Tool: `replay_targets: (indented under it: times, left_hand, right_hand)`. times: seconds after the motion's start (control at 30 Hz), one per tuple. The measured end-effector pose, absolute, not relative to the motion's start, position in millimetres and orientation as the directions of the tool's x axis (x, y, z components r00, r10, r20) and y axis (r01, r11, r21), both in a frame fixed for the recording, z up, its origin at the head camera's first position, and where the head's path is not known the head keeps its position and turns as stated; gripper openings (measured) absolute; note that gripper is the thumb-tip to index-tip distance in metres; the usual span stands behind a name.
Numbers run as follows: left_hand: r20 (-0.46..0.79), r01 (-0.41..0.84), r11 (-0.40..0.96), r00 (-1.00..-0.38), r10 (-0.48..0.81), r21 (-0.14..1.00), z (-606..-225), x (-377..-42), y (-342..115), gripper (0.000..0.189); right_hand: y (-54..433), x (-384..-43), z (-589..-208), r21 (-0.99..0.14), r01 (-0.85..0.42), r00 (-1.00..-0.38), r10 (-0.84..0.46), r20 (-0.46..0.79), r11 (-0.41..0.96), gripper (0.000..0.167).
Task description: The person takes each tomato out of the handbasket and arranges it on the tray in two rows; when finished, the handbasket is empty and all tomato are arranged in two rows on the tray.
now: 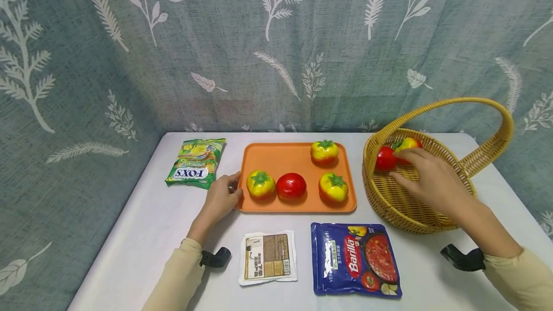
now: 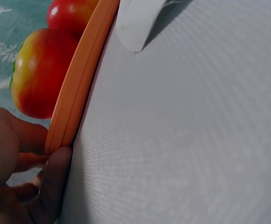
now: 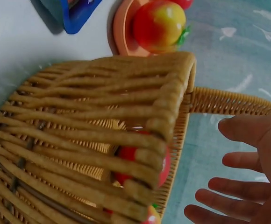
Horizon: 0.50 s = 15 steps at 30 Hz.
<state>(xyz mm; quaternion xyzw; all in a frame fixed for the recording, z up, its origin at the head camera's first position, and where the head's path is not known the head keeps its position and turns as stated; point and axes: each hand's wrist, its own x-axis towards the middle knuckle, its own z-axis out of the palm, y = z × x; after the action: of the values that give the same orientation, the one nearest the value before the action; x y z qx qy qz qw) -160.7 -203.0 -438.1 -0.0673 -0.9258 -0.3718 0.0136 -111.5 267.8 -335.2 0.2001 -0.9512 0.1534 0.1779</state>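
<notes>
My left hand (image 1: pixel 221 197) holds the left edge of an orange tray (image 1: pixel 281 156); in the left wrist view its fingers pinch the tray's corner. On the tray lie a red tomato (image 1: pixel 291 186) and several yellow-and-red tomatoes (image 1: pixel 260 185) with green leafy tops. Over the wicker basket (image 1: pixel 390 211) at the right, my right hand (image 1: pixel 432 181) reaches in with spread fingers and nothing in its grasp. Below those fingers, a red tomato (image 1: pixel 385 159) and a yellow-and-red tomato (image 1: pixel 410 145) sit inside the basket.
A green Fox's candy bag (image 1: pixel 196 163) lies at the back left. Nearer the front are a white-and-brown packet (image 1: pixel 268 257) and a blue Barilla pouch (image 1: pixel 356 259). The basket's tall handle (image 1: pixel 453 102) arches above it. A patterned curtain (image 1: pixel 242 61) hangs behind the table.
</notes>
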Motion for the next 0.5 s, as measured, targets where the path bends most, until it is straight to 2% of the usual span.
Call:
replay_targets:
  times: [0.2,0.5]
  left_hand:
    - [0.068,0.129,0.713,-0.991,0.113,0.689,-436.7,-161.0,-202.1,0.054]
    - [0.060,0.120,0.713,-0.992,0.109,0.691,-437.2,-161.3,-201.9,0.054]
  right_hand:
    - [269.0,-118.8,-334.7,-0.228,-0.426,-0.865,-0.320,0.387,0.876,0.042]
    - [273.6,-133.9,-334.0,-0.248,-0.386,-0.902,-0.307,0.303,0.889,0.044]
